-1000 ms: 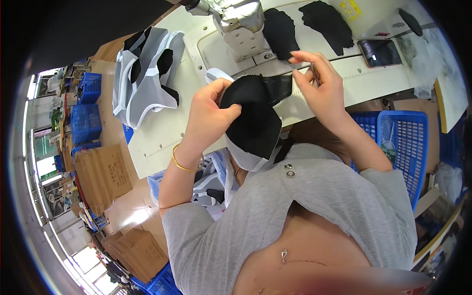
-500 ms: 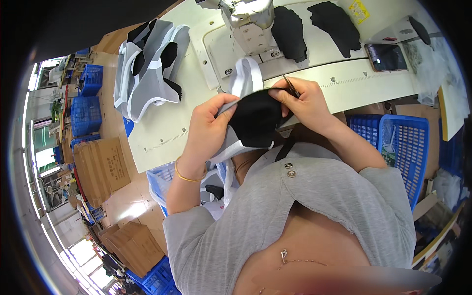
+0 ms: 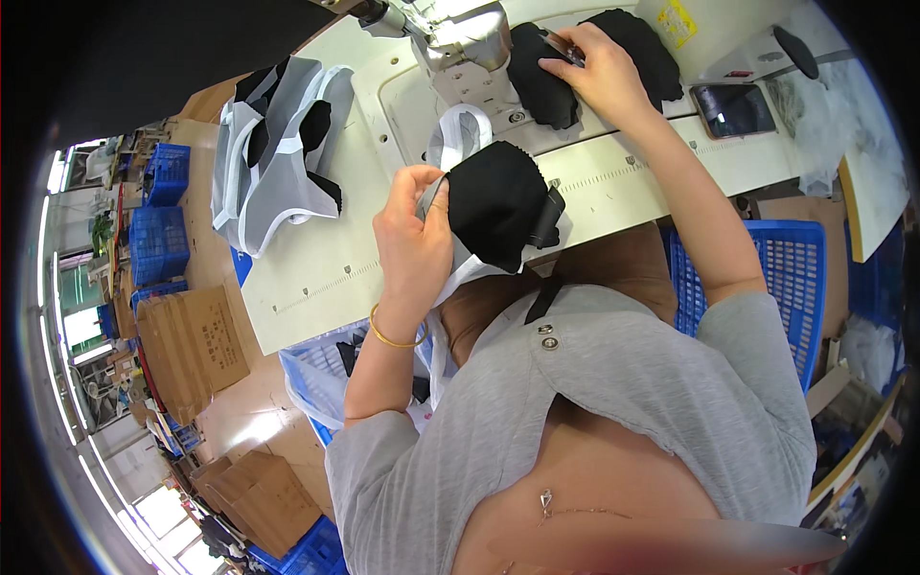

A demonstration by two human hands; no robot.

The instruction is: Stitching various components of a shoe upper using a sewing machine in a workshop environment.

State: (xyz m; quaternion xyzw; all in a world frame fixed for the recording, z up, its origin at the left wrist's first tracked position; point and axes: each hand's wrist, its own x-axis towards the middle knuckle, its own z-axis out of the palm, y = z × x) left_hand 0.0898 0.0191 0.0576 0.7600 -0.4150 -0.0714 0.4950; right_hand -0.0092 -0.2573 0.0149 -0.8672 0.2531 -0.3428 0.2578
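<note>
My left hand [image 3: 415,230] pinches the edge of a partly sewn garment piece, grey mesh with white edging [image 3: 462,134] and a black fabric panel [image 3: 498,201]. The panel hangs over the table's front edge, its lower right corner folded. Farther off, my right hand [image 3: 604,72] is closed round a small pointed metal tool [image 3: 563,46], whose exact kind I cannot make out. Its fingertips are over the right side of a black fabric cutout [image 3: 540,81]; whether they grip the cloth is unclear. A second stack of black cutouts [image 3: 652,57] lies partly behind that hand.
The sewing machine head [image 3: 465,48] stands at the table's far side. Grey mesh pieces with white edging [image 3: 287,163] lie at left, a phone [image 3: 733,110] at right. A blue basket [image 3: 781,278] is beside my right arm; a lined basket [image 3: 321,369] sits below the table's left part.
My right hand has left the black panel and reached forward and up to the cutouts, carrying the small tool. The left hand still holds the garment piece, whose black panel now hangs more freely.
</note>
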